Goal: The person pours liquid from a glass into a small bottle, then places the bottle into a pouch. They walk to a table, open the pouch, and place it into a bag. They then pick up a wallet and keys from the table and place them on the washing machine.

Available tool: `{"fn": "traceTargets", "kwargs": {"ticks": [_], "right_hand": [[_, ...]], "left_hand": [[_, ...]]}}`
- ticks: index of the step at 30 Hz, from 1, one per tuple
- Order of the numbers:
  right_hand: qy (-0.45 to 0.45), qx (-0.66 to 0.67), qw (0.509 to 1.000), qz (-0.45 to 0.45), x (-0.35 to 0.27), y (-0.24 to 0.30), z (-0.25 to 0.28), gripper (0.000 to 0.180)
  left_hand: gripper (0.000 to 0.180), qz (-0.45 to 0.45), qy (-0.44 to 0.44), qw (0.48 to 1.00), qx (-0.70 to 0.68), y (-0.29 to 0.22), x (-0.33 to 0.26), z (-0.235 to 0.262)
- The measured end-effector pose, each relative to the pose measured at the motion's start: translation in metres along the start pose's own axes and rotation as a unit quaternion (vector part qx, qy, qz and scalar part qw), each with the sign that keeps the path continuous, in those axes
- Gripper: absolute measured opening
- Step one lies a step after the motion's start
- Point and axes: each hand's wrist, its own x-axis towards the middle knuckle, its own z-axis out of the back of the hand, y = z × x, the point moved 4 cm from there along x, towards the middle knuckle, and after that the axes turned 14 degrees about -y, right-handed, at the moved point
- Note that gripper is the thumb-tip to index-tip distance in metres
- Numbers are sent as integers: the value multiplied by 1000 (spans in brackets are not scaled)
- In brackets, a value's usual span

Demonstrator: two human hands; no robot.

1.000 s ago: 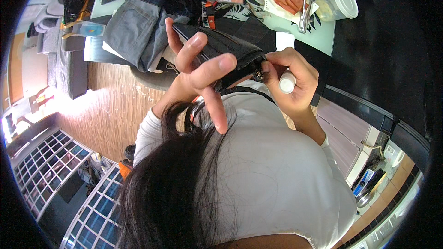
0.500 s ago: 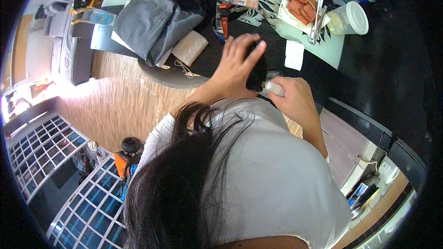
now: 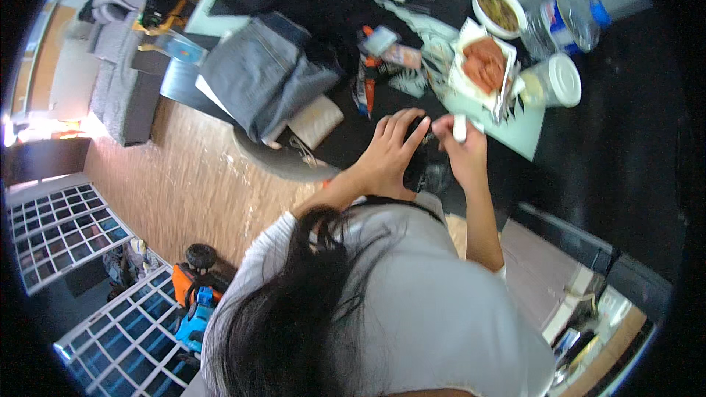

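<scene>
My left hand point(image 3: 388, 153) curves around a dark, glossy object point(image 3: 418, 158) in front of my body, thumb on its right side and fingers on its far side. Its kind is hard to make out against the black table. Close by on the right, my right hand point(image 3: 465, 153) is raised with its fingers pinched on a small white cylindrical piece point(image 3: 460, 127). A gap separates it from the dark object. Something clear and shiny point(image 3: 437, 173) shows below, between the two hands.
On the black table point(image 3: 610, 140) are folded grey jeans point(image 3: 254, 66), a cream pouch point(image 3: 318, 121), and a lanyard with cards point(image 3: 381, 43). Sliced meat point(image 3: 484, 65), a bowl point(image 3: 500, 11), a lidded tub point(image 3: 551, 81) and a water bottle point(image 3: 562, 26) stand far right.
My right hand has moved away from the dark object, up and forward, with the white piece. The left hand keeps its hold. The view has shifted, showing more of the table's far side.
</scene>
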Motion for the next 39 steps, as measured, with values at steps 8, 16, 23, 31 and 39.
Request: {"fn": "traceTargets", "kwargs": {"ticks": [8, 16, 23, 31, 39], "right_hand": [[-153, -362, 914, 97, 17, -107, 42, 27], [-152, -462, 846, 218, 16, -128, 36, 41], [-106, -252, 933, 236, 8, -52, -2, 49], [182, 51, 981, 55, -45, -3, -115, 46], [352, 149, 877, -291, -54, 19, -89, 39]], "left_hand": [[126, 144, 135, 956, 216, 75, -47, -8], [90, 310, 14, 867, 389, 142, -93, 44], [84, 525, -57, 836, -145, 164, -84, 76], [63, 436, -254, 668, -547, 82, -43, 44], [64, 421, -305, 790, -324, 95, -53, 45]]}}
